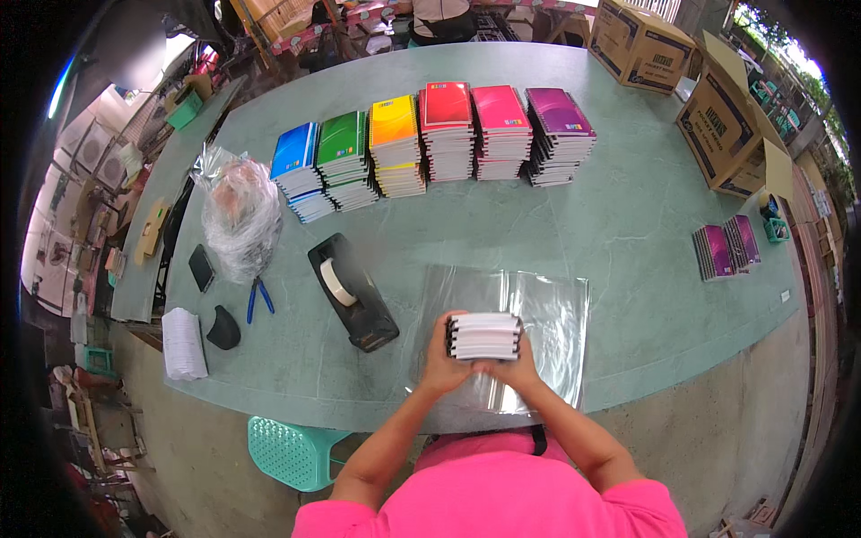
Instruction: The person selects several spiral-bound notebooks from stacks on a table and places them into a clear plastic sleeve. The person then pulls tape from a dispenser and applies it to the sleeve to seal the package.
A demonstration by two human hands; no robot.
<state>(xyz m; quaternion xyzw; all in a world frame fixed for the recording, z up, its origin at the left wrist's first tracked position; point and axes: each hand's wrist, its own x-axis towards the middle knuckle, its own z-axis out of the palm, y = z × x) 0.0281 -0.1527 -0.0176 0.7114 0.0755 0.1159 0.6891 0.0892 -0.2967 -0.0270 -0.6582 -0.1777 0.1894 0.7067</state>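
Between my two hands I hold a stack of spiral notebooks (484, 336), its white page edges facing up and dark bindings showing at the sides. My left hand (441, 363) wraps the stack's left side; my right hand (518, 366) closes on its right side, and the thumbs come near each other at the front. Beneath the stack, a clear plastic sheet or bag (552, 336) lies flat near the table's front edge. To the left stands a black tape dispenser (369, 314) with a roll of tape (337, 282).
Notebook piles in blue (296, 152), green (341, 143), yellow (395, 125), red (447, 108), pink (500, 112) and purple (560, 117) line the far side. Crumpled plastic (238, 215), blue pliers (260, 298) and a paper roll (184, 344) lie left. Cardboard boxes (722, 134) and small purple notebooks (715, 251) sit right.
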